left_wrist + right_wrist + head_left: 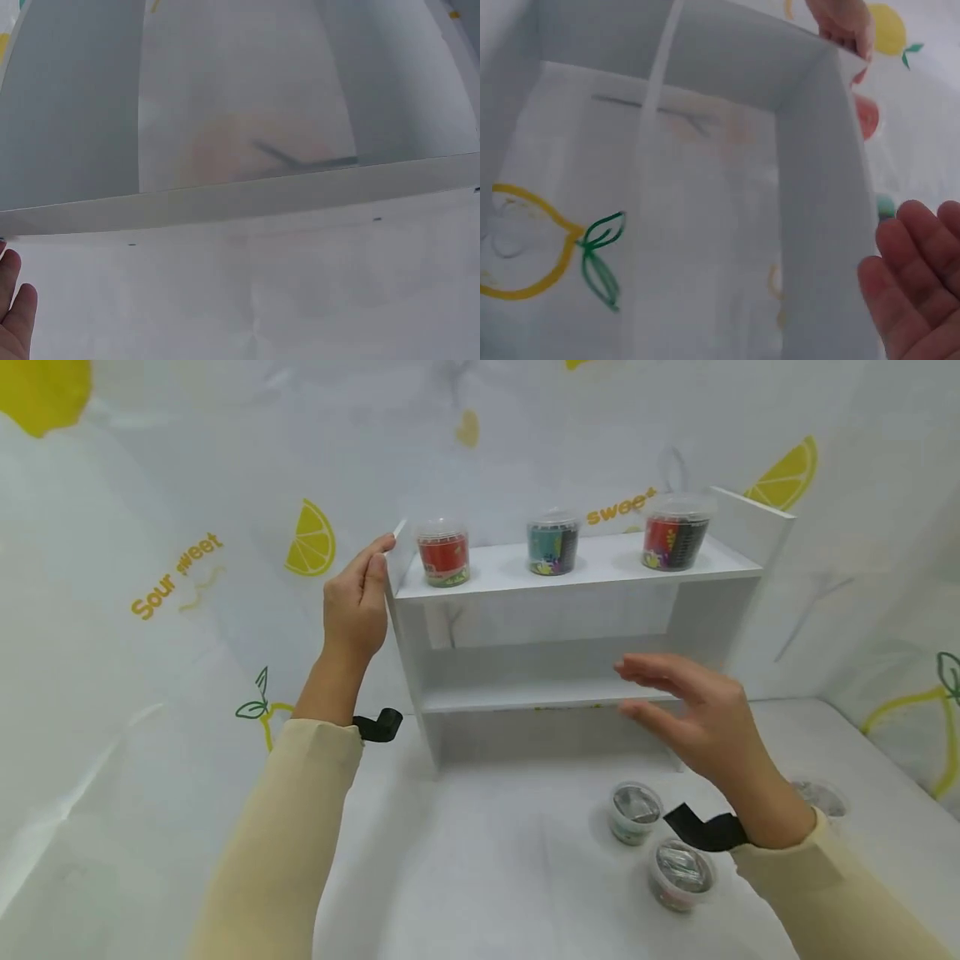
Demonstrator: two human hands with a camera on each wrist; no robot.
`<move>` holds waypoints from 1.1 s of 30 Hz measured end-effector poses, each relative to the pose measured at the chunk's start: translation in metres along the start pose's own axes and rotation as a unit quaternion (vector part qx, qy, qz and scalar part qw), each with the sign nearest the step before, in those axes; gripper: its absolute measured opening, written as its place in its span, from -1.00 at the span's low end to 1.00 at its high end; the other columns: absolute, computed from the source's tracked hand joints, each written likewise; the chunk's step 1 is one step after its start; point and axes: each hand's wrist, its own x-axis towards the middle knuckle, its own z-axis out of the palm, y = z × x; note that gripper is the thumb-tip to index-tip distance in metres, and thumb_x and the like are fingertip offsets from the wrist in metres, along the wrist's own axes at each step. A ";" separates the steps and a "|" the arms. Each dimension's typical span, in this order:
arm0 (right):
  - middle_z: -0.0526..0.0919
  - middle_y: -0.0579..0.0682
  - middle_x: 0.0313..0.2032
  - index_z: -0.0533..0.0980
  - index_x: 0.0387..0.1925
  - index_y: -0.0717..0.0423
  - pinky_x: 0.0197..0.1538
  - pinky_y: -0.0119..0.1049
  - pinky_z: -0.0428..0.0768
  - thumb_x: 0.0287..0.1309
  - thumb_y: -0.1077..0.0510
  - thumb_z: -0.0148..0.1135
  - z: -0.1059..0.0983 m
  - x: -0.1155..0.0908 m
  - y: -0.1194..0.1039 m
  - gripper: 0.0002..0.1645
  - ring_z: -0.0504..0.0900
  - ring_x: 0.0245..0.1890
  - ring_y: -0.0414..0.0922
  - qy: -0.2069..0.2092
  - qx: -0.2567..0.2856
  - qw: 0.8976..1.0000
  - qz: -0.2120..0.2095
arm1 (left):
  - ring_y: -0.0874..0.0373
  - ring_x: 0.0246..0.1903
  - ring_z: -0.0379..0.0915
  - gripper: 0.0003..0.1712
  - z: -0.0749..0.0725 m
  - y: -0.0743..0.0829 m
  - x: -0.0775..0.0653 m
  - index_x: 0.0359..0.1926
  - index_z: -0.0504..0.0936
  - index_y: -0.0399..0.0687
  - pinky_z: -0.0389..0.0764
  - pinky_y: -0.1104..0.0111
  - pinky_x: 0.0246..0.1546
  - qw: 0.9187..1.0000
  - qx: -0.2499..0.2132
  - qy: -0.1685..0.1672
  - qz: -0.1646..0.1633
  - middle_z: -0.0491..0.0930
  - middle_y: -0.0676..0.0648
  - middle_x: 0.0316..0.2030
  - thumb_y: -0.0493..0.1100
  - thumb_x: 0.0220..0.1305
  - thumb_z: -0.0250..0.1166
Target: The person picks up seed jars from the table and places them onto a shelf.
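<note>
Out on the left, your left hand [356,606] is up at the top corner of the white shelf [547,664], fingers nearly straight against the side panel, gripping no cup. Next along the top board, a red cup [444,558] stands upright by that panel, then a teal cup [553,547] near the middle, well apart. Down on the table [480,868], two lidded cups, a farther one [635,810] and a nearer one [681,872], sit near each other; above them, a red-and-black cup [677,537] stands toward the board's right end. And here's your right hand [693,706], in front of the shelf, thumb and fingers spread apart, holding nothing!
</note>
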 end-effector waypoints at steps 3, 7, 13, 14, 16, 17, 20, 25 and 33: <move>0.73 0.00 -0.09 0.59 0.10 0.15 0.02 -0.70 0.50 -0.03 0.26 0.50 -0.008 -0.036 0.013 -0.42 0.61 -0.05 -0.50 -0.035 -0.033 0.994 0.096 | 0.33 0.27 0.39 -0.54 0.000 0.001 0.001 0.25 0.56 -0.06 0.36 0.47 0.31 1.000 -0.002 -0.001 -0.004 0.56 0.01 0.22 -0.01 0.54 -0.07; 0.68 0.04 0.04 0.52 0.21 0.07 -0.02 -0.69 0.49 0.15 0.13 0.40 -0.016 -0.069 0.024 -0.43 0.63 0.00 -0.33 -0.144 -0.055 0.960 0.234 | 0.31 0.27 0.40 -0.55 -0.002 0.002 0.000 0.24 0.57 -0.07 0.38 0.45 0.30 1.000 -0.005 0.003 -0.006 0.57 0.00 0.20 -0.03 0.54 -0.07; 0.54 0.15 0.22 0.33 0.36 0.20 0.17 0.02 0.54 0.20 -0.13 0.33 -0.021 -0.086 0.039 -0.18 0.53 0.18 0.17 -0.311 -0.039 0.901 0.299 | 0.42 0.27 0.36 -0.54 -0.002 0.001 -0.001 0.24 0.57 -0.05 0.36 0.50 0.30 1.000 -0.008 0.005 -0.012 0.56 0.04 0.22 -0.02 0.54 -0.08; 0.52 0.17 0.24 0.31 0.37 0.23 0.17 0.12 0.51 0.19 -0.13 0.33 -0.020 -0.087 0.041 -0.15 0.51 0.20 0.19 -0.327 -0.031 0.896 0.299 | 0.43 0.27 0.35 -0.54 -0.002 0.001 0.000 0.24 0.57 -0.06 0.35 0.50 0.30 1.000 -0.010 0.006 -0.013 0.56 0.04 0.22 -0.01 0.54 -0.08; 0.49 0.19 0.26 0.28 0.39 0.25 0.16 0.18 0.50 0.18 -0.15 0.34 -0.018 -0.091 0.045 -0.09 0.47 0.24 0.22 -0.350 -0.016 0.884 0.308 | 0.44 0.27 0.34 -0.53 -0.001 0.001 0.000 0.25 0.57 -0.06 0.35 0.50 0.30 1.000 -0.015 0.006 -0.013 0.55 0.04 0.23 -0.02 0.54 -0.08; 0.48 0.21 0.27 0.26 0.39 0.27 0.14 0.20 0.50 0.17 -0.15 0.35 -0.018 -0.093 0.047 -0.08 0.46 0.24 0.24 -0.360 -0.010 0.881 0.308 | 0.44 0.27 0.33 -0.53 0.000 0.001 0.000 0.25 0.57 -0.06 0.34 0.50 0.31 1.000 -0.016 0.006 -0.012 0.55 0.05 0.23 -0.01 0.54 -0.08; 0.44 0.28 0.29 0.24 0.39 0.33 0.13 0.21 0.51 0.16 -0.14 0.36 -0.015 -0.097 0.051 -0.04 0.43 0.26 0.30 -0.385 0.008 0.868 0.313 | 0.44 0.27 0.34 -0.54 0.001 0.000 0.000 0.24 0.57 -0.07 0.34 0.51 0.30 1.000 -0.018 0.010 -0.012 0.55 0.05 0.23 -0.02 0.54 -0.08; 0.41 0.36 0.29 0.25 0.36 0.39 0.11 0.12 0.55 0.11 -0.17 0.38 -0.013 -0.100 0.056 0.00 0.47 0.22 0.28 -0.420 0.018 0.852 0.313 | 0.44 0.27 0.34 -0.54 0.001 0.000 -0.002 0.24 0.57 -0.06 0.34 0.51 0.31 1.000 -0.017 0.013 -0.016 0.55 0.06 0.23 -0.02 0.54 -0.07; 0.39 0.38 0.30 0.25 0.37 0.39 0.11 0.21 0.53 0.07 -0.13 0.42 -0.025 -0.099 0.061 0.01 0.47 0.22 0.32 -0.429 0.035 0.836 0.340 | 0.44 0.27 0.34 -0.55 0.004 0.000 0.000 0.24 0.57 -0.07 0.34 0.51 0.31 0.999 -0.026 0.015 -0.012 0.56 0.05 0.22 -0.03 0.54 -0.07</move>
